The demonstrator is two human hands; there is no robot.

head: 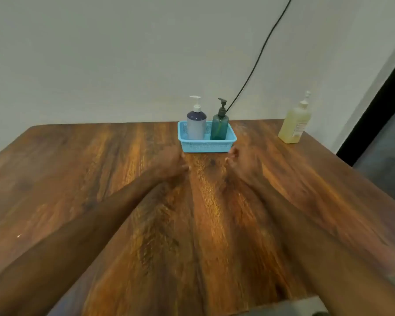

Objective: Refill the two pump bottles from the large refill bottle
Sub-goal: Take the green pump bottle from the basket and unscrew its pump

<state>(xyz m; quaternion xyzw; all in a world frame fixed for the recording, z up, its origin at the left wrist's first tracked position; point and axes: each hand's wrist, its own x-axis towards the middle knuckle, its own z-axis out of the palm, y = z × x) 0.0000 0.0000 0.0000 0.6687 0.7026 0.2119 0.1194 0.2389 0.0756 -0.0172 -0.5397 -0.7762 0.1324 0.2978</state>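
A light blue plastic basket (205, 145) stands at the far middle of the wooden table. Inside it stand two pump bottles upright: a dark blue one with a white pump (196, 124) on the left and a teal see-through one with a dark pump (219, 127) on the right. The large refill bottle (294, 124), holding pale yellow liquid and topped by a white pump, stands apart at the far right corner. My left hand (171, 164) is just in front of the basket's left corner, my right hand (240, 161) by its right corner. Both are blurred, fingers loosely curled, holding nothing.
The wooden table (192, 224) reaches to a plain wall. A black cable (260, 53) hangs down the wall behind the basket. The table's right edge runs close to the refill bottle, with a dark doorway strip (379, 106) beyond.
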